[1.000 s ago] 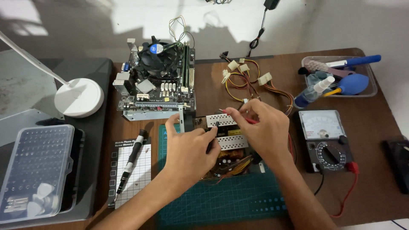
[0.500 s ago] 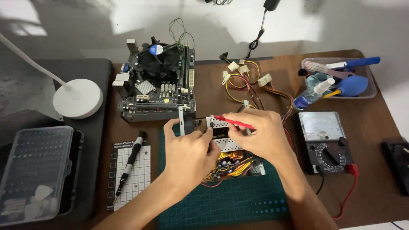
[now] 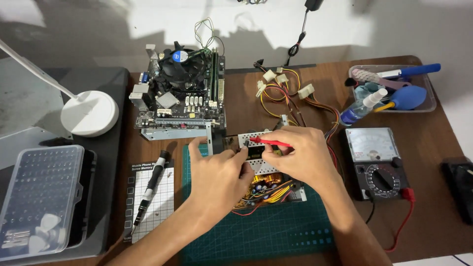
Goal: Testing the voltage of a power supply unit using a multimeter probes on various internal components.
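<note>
Change: both hands sit slightly lower over the power supply than half a second ago; the red probe stays level across its top, and the desk things have not moved.
Head view, left hand: left hand [image 3: 219,172] rests on the open power supply [image 3: 266,184], fingers curled down onto its perforated metal plate [image 3: 256,140], thumb stretched left; it presses on the unit, and I cannot tell if it pinches any part.
Head view, right hand: right hand [image 3: 300,157] pinches a red probe [image 3: 268,142] between thumb and forefinger, the probe lying nearly flat with its tip pointing left, just over the plate.
Power supply: on the green cutting mat [image 3: 276,231] at the desk's middle, cover off, copper coils and yellow and red wires showing under the hands.
Cable bundle: yellow, red and black leads with white plugs [image 3: 288,91] fan out behind the unit.
Motherboard: motherboard [image 3: 182,96] with a black fan stands just behind the mat, to the left.
Meter: analog multimeter [image 3: 377,160] lies to the right of the unit, a red lead at its lower corner.
Tray: clear tray [image 3: 428,101] at far right holds a spray bottle, a blue blower and brushes.
Left side: screwdriver [image 3: 150,189] lies on a gridded pad [image 3: 162,209]; clear bit case [image 3: 39,197] near the left edge; white lamp base [image 3: 88,113] behind it.
</note>
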